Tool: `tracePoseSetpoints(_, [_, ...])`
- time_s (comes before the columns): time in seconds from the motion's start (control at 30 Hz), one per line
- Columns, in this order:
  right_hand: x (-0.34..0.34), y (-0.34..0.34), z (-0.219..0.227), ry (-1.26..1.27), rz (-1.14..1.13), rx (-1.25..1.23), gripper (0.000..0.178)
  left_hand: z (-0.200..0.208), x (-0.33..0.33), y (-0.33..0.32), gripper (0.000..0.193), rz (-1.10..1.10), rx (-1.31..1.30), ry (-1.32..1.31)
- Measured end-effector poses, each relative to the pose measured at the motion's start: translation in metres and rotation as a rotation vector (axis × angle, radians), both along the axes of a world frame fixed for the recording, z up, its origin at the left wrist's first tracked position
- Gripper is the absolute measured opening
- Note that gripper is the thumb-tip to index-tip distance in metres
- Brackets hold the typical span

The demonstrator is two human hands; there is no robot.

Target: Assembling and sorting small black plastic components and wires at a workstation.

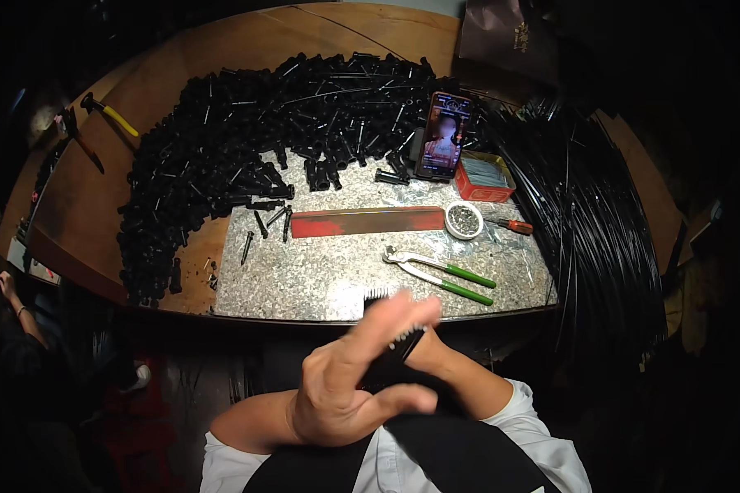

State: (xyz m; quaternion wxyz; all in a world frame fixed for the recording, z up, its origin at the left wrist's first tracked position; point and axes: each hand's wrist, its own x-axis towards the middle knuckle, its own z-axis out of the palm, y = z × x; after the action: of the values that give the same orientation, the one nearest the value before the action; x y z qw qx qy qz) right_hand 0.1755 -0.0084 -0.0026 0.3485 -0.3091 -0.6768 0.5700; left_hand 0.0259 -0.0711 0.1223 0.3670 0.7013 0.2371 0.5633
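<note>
My left hand is raised close to the camera, slightly blurred, with its fingers stretched out and its thumb held apart. Behind it, just off the table's near edge, is a black piece with rows of small pale tips, partly covered by the left hand. My right hand reaches in from the right beside this piece. The left hand hides its fingers, so its grip does not show. Beyond the hands, pincers with green handles lie on the speckled stone slab.
A red, worn bar lies beside a white bowl of small metal bits, a screwdriver, a red tin and an upright phone. Black tubular parts heap at the back and left; long black rods lie right.
</note>
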Motion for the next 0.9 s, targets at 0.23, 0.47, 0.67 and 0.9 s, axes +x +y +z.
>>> tracePoseSetpoints(0.23, [-0.001,0.005,0.017,-0.077,-0.090,-0.033,0.018,-0.064,-0.020,0.023,0.063,0.357,-0.113,-0.229])
tracePoseSetpoints(0.47, [-0.005,0.004,0.023,-0.073,-0.061,-0.072,0.016,-0.099,-0.016,0.033,0.042,0.330,-0.488,-0.470])
tracePoseSetpoints(0.67, [-0.006,0.001,0.033,-0.122,-0.055,-0.114,0.014,-0.104,-0.009,0.039,0.023,0.317,-0.450,-0.339])
tracePoseSetpoints(0.9, [-0.002,0.003,0.026,-0.107,-0.041,-0.042,0.013,-0.104,0.002,0.041,0.014,0.431,-0.399,-0.248])
